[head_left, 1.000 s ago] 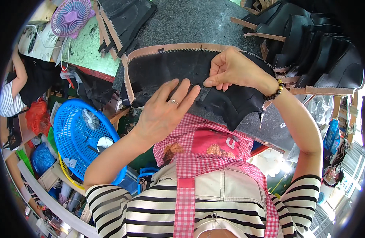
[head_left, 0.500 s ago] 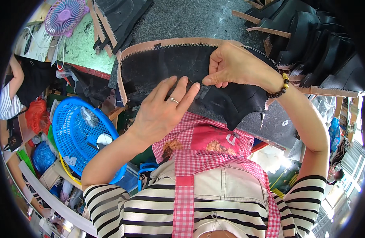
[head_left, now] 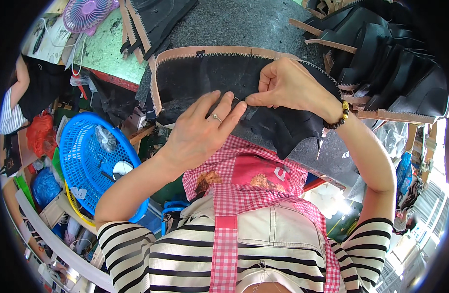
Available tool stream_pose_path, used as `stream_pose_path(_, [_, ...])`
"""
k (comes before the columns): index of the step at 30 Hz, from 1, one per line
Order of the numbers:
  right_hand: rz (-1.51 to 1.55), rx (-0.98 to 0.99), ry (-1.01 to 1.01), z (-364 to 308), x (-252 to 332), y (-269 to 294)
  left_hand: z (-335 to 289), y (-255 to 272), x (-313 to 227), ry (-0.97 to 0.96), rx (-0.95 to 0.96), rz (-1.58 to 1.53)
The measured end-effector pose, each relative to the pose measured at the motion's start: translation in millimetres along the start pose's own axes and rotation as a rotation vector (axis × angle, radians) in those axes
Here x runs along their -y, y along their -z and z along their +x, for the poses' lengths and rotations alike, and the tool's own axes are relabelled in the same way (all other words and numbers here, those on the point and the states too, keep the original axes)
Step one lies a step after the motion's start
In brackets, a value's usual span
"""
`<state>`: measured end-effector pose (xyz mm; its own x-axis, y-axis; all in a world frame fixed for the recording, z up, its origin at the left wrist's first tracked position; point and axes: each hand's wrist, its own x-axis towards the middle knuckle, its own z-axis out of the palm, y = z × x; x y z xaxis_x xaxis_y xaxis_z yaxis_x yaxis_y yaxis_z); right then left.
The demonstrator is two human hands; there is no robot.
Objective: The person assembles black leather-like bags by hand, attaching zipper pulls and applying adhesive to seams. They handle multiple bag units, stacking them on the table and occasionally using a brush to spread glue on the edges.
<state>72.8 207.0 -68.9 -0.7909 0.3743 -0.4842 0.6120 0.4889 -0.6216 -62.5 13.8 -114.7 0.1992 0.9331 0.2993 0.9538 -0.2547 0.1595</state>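
Note:
A black leather-like boot upper piece with a tan, zigzag-edged lining strip lies at the near side of the grey work surface. My left hand rests on its lower middle with fingers stretched out, pressing it down. Just right of those fingertips, my right hand is closed, thumb and forefinger pinched together against the black material. What sits in the pinch is too small or hidden to make out. A dark pointed flap of the piece hangs toward my apron below the right hand.
Several stacked black pieces with tan edges lie at the right, more at the back left. A purple fan stands on the green table. A blue basket is left of my arm. Another person's arm shows far left.
My right thumb and forefinger have shifted slightly left, with the other fingers curled in more. My left hand stays on the piece. The whole view has shifted a little.

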Motion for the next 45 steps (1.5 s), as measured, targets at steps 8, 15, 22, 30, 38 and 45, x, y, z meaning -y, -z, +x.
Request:
stream_pose_path(8, [0.399, -0.018, 0.019, 6, -8, -2, -1, -1, -2, 0.009, -0.009, -0.010])
stream_pose_path(15, [-0.187, -0.388, 0.358, 4, -11, -37, 1, 2, -4, 0.028, -0.025, -0.038])
stream_pose_path(22, [0.867, -0.108, 0.322, -127, -27, 19, 3, 0, 0, 0.011, -0.058, -0.090])
stream_pose_path(30, [-0.275, -1.112, -0.792, -385, -276, -45, 10, -9, -31, -0.163, -0.192, -0.076])
stream_pose_path(38, [-0.507, -1.171, -0.592, -345, -246, -62, 2, 5, -19, -0.106, -0.091, -0.081])
stream_pose_path(45, [0.203, -0.615, -0.034, -233, -21, -60, -17, -6, -12, -0.104, -0.208, -0.135])
